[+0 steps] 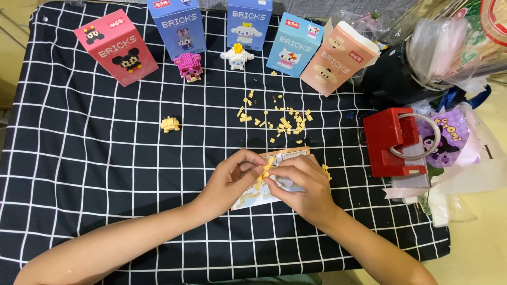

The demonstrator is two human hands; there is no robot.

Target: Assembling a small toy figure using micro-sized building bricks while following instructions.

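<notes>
My left hand [228, 179] and my right hand [303, 184] meet over an instruction sheet [252, 199] near the front of the table. Between the fingertips of both hands is a small yellow brick piece [265, 170]. A scatter of loose yellow bricks [280, 121] lies just beyond the hands. A small assembled yellow brick part [170, 124] sits alone to the left.
A black cloth with a white grid [79, 158] covers the table. Several brick-set boxes [116, 46] stand along the far edge, with a pink figure [189, 66] and a white figure [237, 57] before them. A red box [393, 142] and plastic bags [454, 137] crowd the right side.
</notes>
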